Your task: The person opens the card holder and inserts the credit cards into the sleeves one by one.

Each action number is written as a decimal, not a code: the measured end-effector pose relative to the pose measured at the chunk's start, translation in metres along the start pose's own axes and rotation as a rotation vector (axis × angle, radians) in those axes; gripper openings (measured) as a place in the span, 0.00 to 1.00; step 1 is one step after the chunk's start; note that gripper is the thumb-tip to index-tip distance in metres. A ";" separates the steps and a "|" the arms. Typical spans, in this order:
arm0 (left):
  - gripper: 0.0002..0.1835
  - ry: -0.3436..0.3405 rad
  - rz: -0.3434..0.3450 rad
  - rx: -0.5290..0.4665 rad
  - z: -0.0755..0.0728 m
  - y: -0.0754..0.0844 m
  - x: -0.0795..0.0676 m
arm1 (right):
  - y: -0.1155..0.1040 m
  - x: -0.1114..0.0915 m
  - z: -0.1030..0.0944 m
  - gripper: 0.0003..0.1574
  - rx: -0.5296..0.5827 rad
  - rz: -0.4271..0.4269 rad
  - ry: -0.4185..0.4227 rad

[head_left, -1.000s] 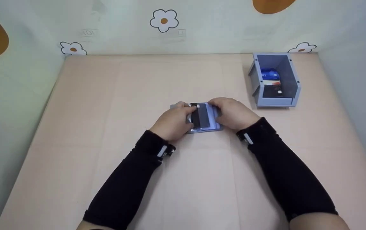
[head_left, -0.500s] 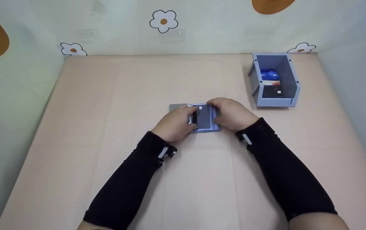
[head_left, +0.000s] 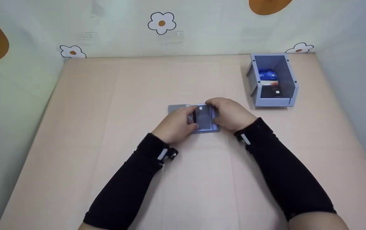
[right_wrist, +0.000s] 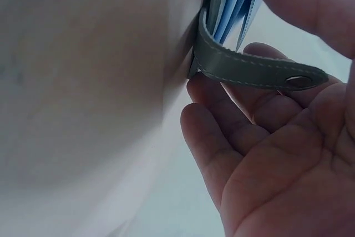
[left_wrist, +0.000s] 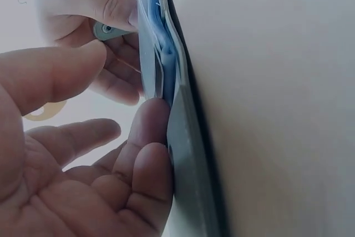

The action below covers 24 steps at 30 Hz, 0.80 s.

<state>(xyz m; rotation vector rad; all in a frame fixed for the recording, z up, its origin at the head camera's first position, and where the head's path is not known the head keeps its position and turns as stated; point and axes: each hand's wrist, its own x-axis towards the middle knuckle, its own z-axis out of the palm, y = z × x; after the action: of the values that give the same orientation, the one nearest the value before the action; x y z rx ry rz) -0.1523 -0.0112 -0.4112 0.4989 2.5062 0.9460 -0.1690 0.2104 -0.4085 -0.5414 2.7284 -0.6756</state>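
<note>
A grey card holder (head_left: 177,108) lies spread on the table, its clear bluish sleeves (head_left: 215,126) on the right half. A dark card (head_left: 203,118) with a pale chip shows at the sleeves. My left hand (head_left: 176,124) is at the card's left edge; in the left wrist view two fingertips touch the holder, while the thumb stands apart. My right hand (head_left: 232,113) holds the right edge of the sleeves, its thumb (left_wrist: 119,9) on them in the left wrist view. A snap strap (right_wrist: 260,73) of the holder sticks out across the right fingers.
At the back right stands a grey-blue bin (head_left: 274,102) with a low front. Inside are a blue card (head_left: 267,75) and a black card (head_left: 270,92), with a white and red one between. Behind the table rises a pale wall with flowers (head_left: 162,23).
The dark card has shifted right, further into the sleeve, and its left dark strip has narrowed. The left hand has edged right with it; the right hand has hardly moved.
</note>
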 end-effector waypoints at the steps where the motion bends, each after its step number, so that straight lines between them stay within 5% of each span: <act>1: 0.38 0.003 -0.005 -0.013 0.000 0.000 0.000 | 0.000 0.000 0.000 0.43 0.001 -0.002 0.001; 8: 0.35 0.022 -0.040 -0.110 -0.001 -0.003 0.002 | 0.003 0.001 0.001 0.43 0.023 -0.003 0.011; 24: 0.35 0.020 -0.072 -0.163 0.000 -0.005 0.002 | 0.002 0.001 0.000 0.44 0.026 0.020 -0.001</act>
<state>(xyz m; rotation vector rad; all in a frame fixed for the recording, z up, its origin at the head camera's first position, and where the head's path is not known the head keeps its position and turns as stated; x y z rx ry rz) -0.1545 -0.0141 -0.4154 0.3477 2.4209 1.1197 -0.1708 0.2111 -0.4096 -0.5084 2.7163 -0.7042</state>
